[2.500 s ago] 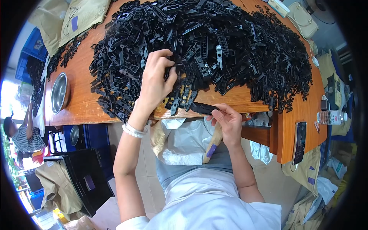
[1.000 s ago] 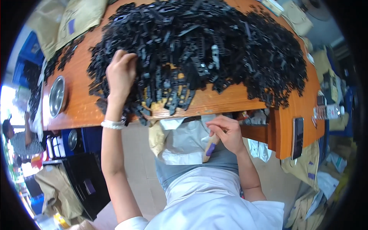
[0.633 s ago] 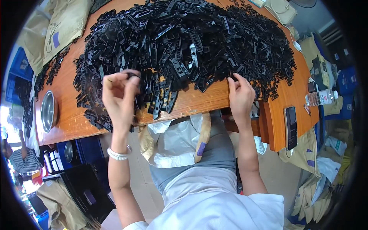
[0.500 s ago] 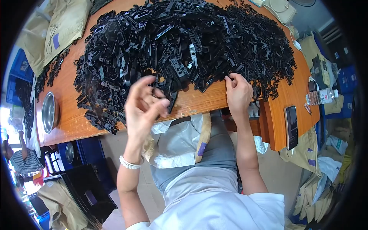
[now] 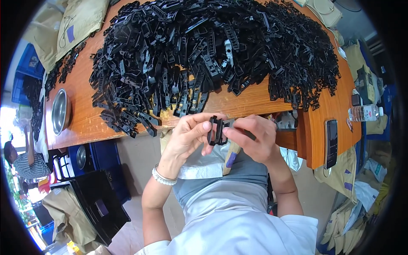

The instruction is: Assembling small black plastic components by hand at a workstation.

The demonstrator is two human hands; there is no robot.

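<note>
Between my two hands, over the table's front edge, is a narrow black plastic part (image 5: 217,131) with slotted, frame-like sides. The fingers and thumb of my left hand (image 5: 182,139) are closed on its left side. My right hand (image 5: 257,139) pinches it from the other side, and a further dark piece shows at those fingers. Whether these are one part or two fitted together I cannot tell. A large heap of black plastic parts (image 5: 199,55), long slotted strips and small frames, covers the wooden table (image 5: 250,102) beyond my hands.
A metal bowl (image 5: 60,111) stands at the table's left edge. On the right lie a phone (image 5: 331,143) and a clear bottle (image 5: 364,113). An open paper bag (image 5: 202,169) rests on my lap. A black crate (image 5: 95,212) stands lower left, and another person (image 5: 26,163) is at far left.
My left hand has moved right and my right hand has come back from the heap's front edge. They now meet over the table's edge, holding a black plastic part.
</note>
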